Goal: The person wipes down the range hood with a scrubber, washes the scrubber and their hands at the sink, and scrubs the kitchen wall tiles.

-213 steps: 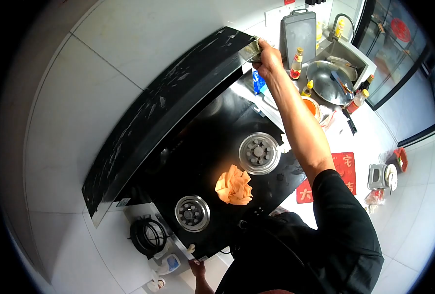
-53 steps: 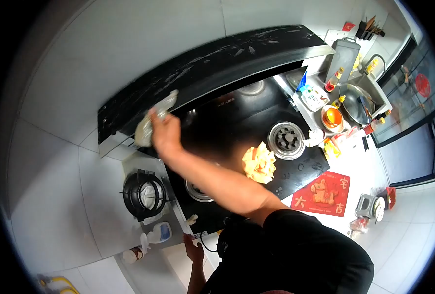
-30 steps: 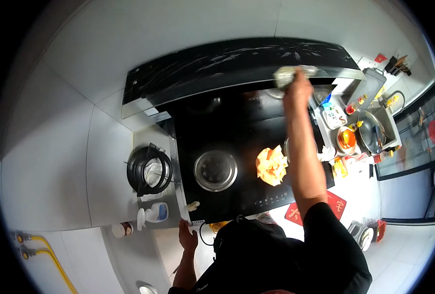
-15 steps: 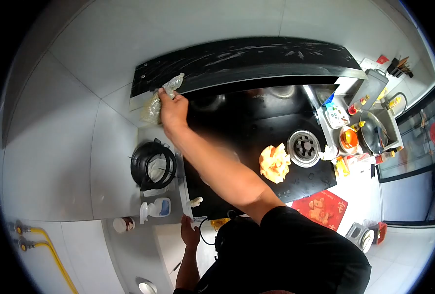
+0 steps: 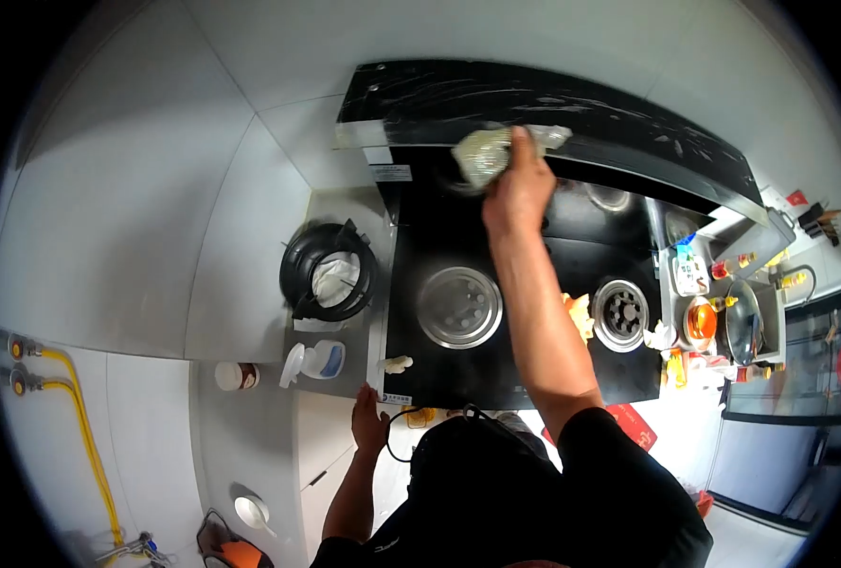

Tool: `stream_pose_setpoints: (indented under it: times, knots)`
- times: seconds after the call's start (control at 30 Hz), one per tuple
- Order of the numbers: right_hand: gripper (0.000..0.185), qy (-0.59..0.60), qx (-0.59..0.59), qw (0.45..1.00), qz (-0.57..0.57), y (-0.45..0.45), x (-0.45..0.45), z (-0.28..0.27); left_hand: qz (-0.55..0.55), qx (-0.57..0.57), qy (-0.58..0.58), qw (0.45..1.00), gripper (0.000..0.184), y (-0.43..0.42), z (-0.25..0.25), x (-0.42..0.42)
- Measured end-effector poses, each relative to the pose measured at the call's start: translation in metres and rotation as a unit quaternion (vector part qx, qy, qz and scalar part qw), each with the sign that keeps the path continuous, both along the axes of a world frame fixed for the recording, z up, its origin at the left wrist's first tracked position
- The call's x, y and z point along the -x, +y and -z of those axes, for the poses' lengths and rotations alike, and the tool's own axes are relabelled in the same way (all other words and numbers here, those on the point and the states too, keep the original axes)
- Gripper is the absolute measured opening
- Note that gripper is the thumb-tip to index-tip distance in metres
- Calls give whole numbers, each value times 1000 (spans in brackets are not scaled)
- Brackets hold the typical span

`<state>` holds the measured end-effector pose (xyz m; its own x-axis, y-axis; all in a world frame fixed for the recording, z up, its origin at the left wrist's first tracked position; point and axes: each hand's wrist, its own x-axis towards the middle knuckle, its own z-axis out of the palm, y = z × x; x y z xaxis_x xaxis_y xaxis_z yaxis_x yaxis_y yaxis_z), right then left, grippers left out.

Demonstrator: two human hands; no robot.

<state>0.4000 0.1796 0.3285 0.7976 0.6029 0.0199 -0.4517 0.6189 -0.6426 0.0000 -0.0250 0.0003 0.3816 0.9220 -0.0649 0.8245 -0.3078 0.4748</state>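
My right hand (image 5: pixel 523 189) is wrapped around a pale, shiny mesh cloth (image 5: pixel 485 157) and presses it along the lower edge of the streaked black panel (image 5: pixel 619 118) behind the cooktop. Part of the cloth sticks out past my fingers on the right. Below, my left hand (image 5: pixel 370 423) rests at the front edge of the counter with its fingers stretched out, holding nothing. A crumpled whitish scrap (image 5: pixel 397 364) lies close to it on the cooktop's corner. Under my right forearm is the black cooktop (image 5: pixel 439 388), and an orange cloth (image 5: pixel 580 316) is partly hidden behind that arm.
Left of the cooktop stand black pan supports (image 5: pixel 297 275), a spray bottle (image 5: pixel 319 362) and a jar (image 5: pixel 236 376). Bare burners (image 5: pixel 459 308) sit on the cooktop. On the right are bottles (image 5: pixel 731 265), an orange bowl (image 5: pixel 701 322) and a wok (image 5: pixel 742 322) at the sink.
My right hand has wiped the cloth rightward along the panel from its left end. The view has shifted, and the left burner is now uncovered. My left hand stays at the counter edge.
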Motion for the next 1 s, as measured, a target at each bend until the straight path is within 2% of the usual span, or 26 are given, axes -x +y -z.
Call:
stream_pose_setpoints:
  times: [0.03,0.1,0.27,0.37,0.4,0.43,0.47,0.53,0.6,0.8,0.93,1.0]
  knots:
    - [19,-12,39,999,-17,11,19,1,-4,14,3,1000,65,-1,-1,-1]
    - [21,9,7,1000,-28,40,58,5,3,16,7,1000,65,-2,3,6]
    - [22,-1,59,996,-73,86,130,-1,-4,23,14,1000,66,-3,-3,1]
    - [24,61,53,994,-72,100,159,-10,-4,47,9,999,68,-1,-4,-3]
    - [24,67,53,994,-68,98,159,-8,-5,75,-2,997,68,-2,-4,3]
    - [21,47,65,991,-110,97,155,-7,-1,72,-1,997,68,1,-1,4]
    - [19,25,79,985,-152,97,150,-5,11,46,-7,999,68,0,3,3]
    - [19,16,44,988,-147,93,139,-4,23,21,-6,999,68,-4,-6,4]
    - [16,-26,101,979,-173,79,113,2,-3,47,34,998,68,-3,-12,-2]
    - [14,31,11,995,-93,10,24,-5,-5,41,51,998,68,-1,-15,-1]
    - [15,34,-11,999,-27,22,42,-8,6,39,53,998,68,-1,-8,4]
    - [15,10,26,998,-51,40,66,-3,0,33,56,998,68,-2,0,3]
